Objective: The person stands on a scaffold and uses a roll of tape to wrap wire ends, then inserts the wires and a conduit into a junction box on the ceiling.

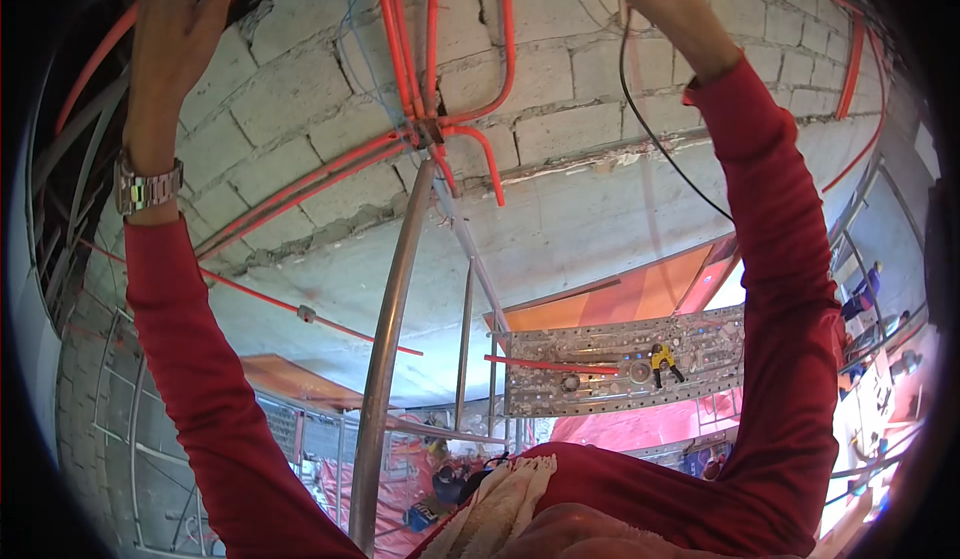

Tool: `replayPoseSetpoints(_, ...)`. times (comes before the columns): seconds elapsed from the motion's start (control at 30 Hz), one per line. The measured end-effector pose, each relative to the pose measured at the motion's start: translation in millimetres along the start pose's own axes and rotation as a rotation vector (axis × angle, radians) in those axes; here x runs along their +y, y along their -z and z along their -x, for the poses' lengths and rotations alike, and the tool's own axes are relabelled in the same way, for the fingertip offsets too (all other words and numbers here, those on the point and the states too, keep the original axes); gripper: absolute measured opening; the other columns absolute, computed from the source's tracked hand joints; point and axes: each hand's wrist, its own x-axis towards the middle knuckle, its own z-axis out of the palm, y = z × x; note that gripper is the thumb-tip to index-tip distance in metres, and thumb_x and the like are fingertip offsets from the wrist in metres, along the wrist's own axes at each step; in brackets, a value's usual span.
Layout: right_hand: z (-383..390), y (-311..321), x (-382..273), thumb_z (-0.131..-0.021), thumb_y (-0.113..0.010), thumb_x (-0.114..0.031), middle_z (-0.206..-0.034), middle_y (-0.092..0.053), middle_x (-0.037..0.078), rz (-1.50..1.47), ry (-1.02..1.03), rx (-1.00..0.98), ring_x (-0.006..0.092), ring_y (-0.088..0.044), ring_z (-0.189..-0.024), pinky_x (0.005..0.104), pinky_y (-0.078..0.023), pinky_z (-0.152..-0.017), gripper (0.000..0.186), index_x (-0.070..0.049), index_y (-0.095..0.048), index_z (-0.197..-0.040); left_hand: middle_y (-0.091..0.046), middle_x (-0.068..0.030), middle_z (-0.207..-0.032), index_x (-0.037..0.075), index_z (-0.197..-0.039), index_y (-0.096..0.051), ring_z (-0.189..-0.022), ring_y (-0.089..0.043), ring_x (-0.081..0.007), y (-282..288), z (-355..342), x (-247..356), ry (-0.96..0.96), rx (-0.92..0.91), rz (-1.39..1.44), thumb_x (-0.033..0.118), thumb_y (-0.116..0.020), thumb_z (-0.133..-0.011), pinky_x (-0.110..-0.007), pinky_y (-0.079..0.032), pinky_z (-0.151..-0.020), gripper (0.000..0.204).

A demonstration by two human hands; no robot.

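My left hand (175,44) reaches up at the upper left, a metal-banded watch (150,187) on its wrist. Its thumb shows apart from the palm, but the other fingertips are cut off by the top edge. My right hand (665,4) is raised at the upper right; its fingers lie outside the picture, so its grip is hidden. A black cable (655,134) hangs beside the right hand and passes down behind the red sleeve. Between my arms, several orange conduit pipes (405,49) run along the block wall (260,99), some bent into curves.
A metal scaffold pole (395,339) stands between my arms. Below lies a perforated scaffold plank (540,389) with a yellow-and-black tool (663,364) and an orange pipe length (550,365). A horizontal orange conduit (260,297) crosses the left. People work far below and at the right.
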Motion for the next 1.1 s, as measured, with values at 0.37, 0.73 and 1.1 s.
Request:
replayPoseSetpoints(0.37, -11.1, -31.2, -8.5, -0.111, -0.028, -0.053, -0.100, -0.063, 0.028, 0.019, 0.338, 0.093, 0.0391, -0.067, -0.095, 0.0491, -0.052, -0.081, 0.060, 0.002, -0.051, -0.119, -0.061, -0.0201, -0.130, 0.004, -0.141, -0.056, -0.117, -0.063, -0.0333, 4.2, 10.0, -1.9, -0.144, 0.055, -0.155, 0.040, -0.068, -0.099, -0.042, -0.049, -0.099, 0.057)
replayPoseSetpoints(0.73, -20.1, -26.8, 1.7, -0.109, -0.032, -0.051, -0.090, -0.055, 0.011, 0.023, 0.396, 0.064, 0.0197, -0.054, -0.073, 0.0378, -0.050, -0.069, 0.056, 0.000, -0.052, -0.120, -0.071, -0.0109, -0.119, 0.001, -0.118, -0.071, -0.127, -0.057, -0.0236, -43.3, -53.2, 114.8, -0.597, 0.186, -0.457, 0.018, -0.065, -0.094, -0.042, -0.039, -0.104, 0.030)
replayPoseSetpoints(1.1, -15.0, -13.2, 45.4, -0.108, -0.043, -0.035, -0.103, -0.060, 0.007, 0.208, 0.197, -0.048, 0.0132, -0.052, -0.072, 0.0309, -0.047, -0.068, 0.041, -0.004, -0.055, -0.131, -0.074, -0.0063, -0.100, 0.005, -0.101, -0.074, -0.113, -0.061, -0.0203, -38.7, -58.8, 113.7, -0.527, 0.024, -0.433, 0.012, -0.064, -0.090, -0.039, -0.039, -0.095, 0.017)
